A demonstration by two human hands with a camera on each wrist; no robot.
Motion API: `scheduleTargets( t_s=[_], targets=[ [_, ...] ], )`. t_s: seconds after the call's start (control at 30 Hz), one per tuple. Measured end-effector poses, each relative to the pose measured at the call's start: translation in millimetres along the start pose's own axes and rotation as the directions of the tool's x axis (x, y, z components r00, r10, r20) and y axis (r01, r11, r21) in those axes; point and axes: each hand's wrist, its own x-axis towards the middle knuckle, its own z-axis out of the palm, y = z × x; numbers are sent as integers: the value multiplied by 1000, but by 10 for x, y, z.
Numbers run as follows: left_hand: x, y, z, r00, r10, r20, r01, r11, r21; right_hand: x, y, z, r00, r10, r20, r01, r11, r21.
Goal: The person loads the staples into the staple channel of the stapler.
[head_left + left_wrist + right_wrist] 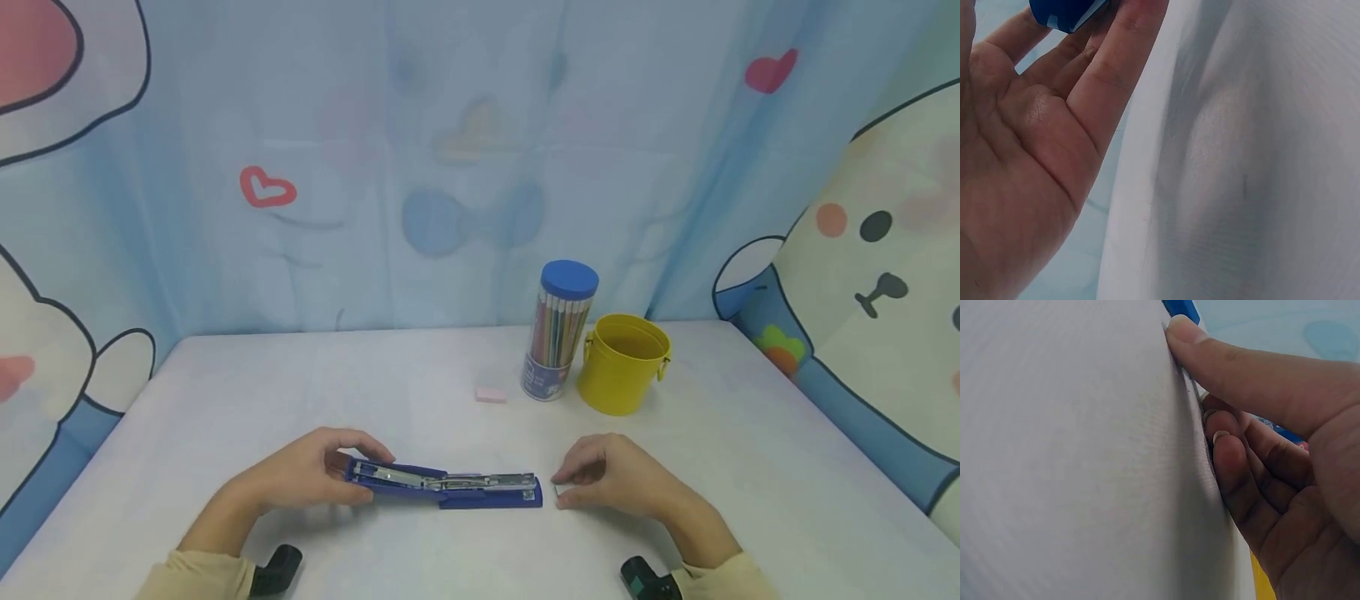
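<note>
Head view: blue stapler [446, 485] opened flat at table [225, 400] front, metal staple track up, no legible writing. Left hand [307, 479] gripping its left end; right hand [611, 483] just beside its right end, fingers curled, apparently pinching a tiny staple strip [556, 495].

Pencil tube [561, 333], clear w/ blue lid, upright at rear of white surface [225, 392]. Yellow tin bucket [624, 363] just right of it, open top. Pink eraser [491, 394] just left of tube. Cartoon-print backdrop [375, 167] behind.
</note>
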Motion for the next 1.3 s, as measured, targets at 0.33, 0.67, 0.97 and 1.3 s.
scheduleTargets(
  t_s=[0.33, 0.67, 0.97, 1.3],
  targets=[
    [-8, -10, 7, 1000, -24, 3, 24, 999, -31, -6, 0, 4, 1000, -25, 5, 25, 1000, -13],
    [-5, -11, 14, 1000, -27, 3, 27, 999, -37, -13, -50, 3, 1000, 26, -5, -26, 1000, -10],
    [-8, -2, 10, 999, -35, -5, 35, 999, -29, -2, -104, 2, 999, 29, -40, -29, 1000, -5],
    [-7, 17, 14, 999, -39, -3, 39, 999, -23, -3, -194, 28, 997, -43, -65, 46, 998, 44]
  ],
)
